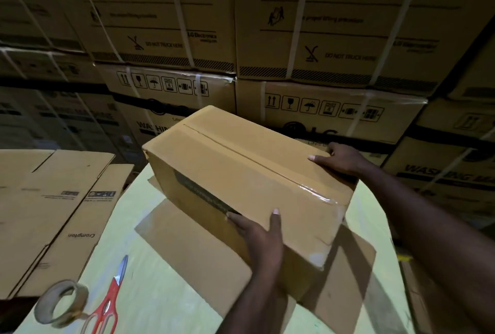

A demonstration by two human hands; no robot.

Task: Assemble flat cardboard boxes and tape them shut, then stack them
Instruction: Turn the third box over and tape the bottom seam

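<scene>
Head view: a person is holding a closed box [241,173] over the middle of a pale tabletop [150,293], tilted, with a strip of clear tape [316,190] running along its top seam. The left hand [261,237] is gripping the near long edge, its thumb lying on the top face and its fingers [238,220] pressed together along the side face. The right hand [341,159] is clasping the far right end, thumb stretched across the top and the other fingers wrapping over the edge out of sight. A flat cardboard sheet [192,240] is lying under the box; contact between them cannot be told. Red-handled scissors [112,296] and a tape roll [63,301] are lying just beside each other at the tabletop's near left. Flattened boxes [53,199] are lying further left, and strapped cartons [321,39] are standing stacked behind.
</scene>
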